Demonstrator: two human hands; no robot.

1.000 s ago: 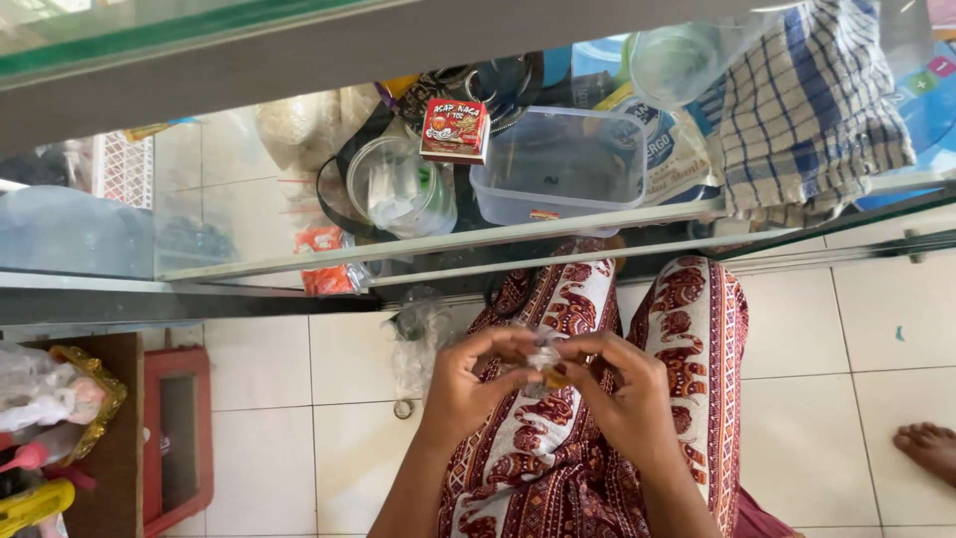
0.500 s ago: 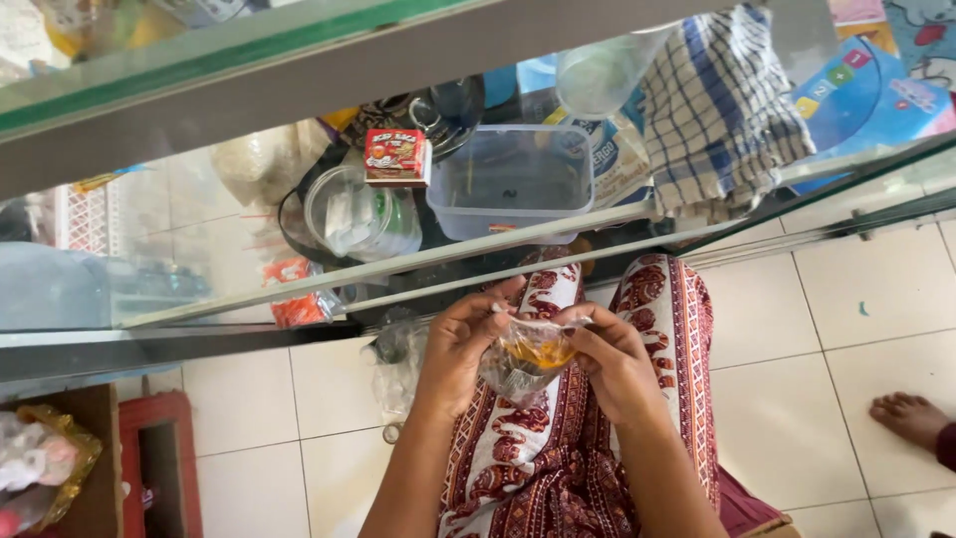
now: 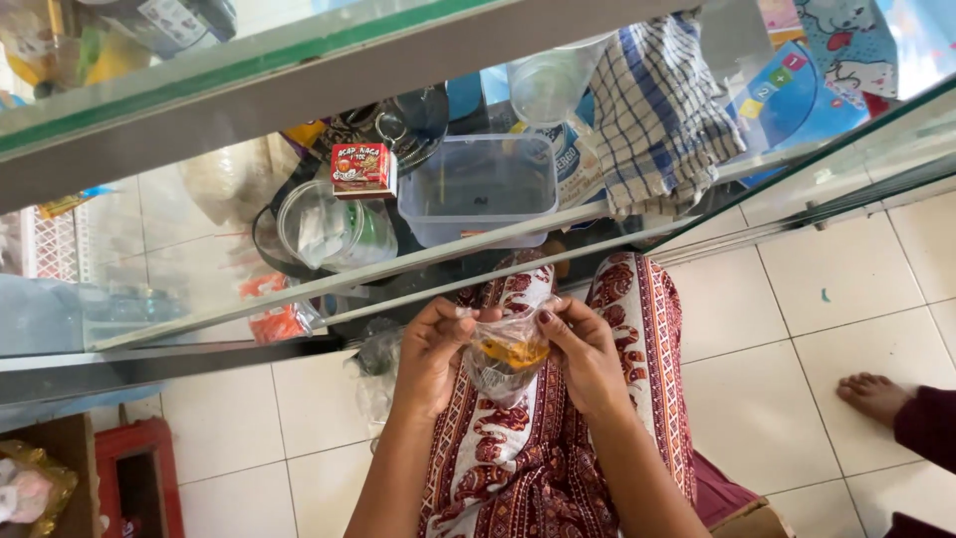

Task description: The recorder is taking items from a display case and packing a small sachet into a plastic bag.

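Head view, left hand (image 3: 430, 354) and right hand (image 3: 588, 354) raised over lap, fingers pinched on small plastic bag (image 3: 506, 357)

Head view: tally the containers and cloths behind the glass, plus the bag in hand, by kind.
Clear plastic tubs: 1
Round clear jars: 1
Small red boxes: 1
Checked cloths: 1
Clear plastic bags held by both hands: 1
Total: 5

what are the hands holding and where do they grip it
A small clear plastic bag with orange contents. The left hand and right hand both pinch it at its top edge, one at each upper corner, with the bag hanging between them.
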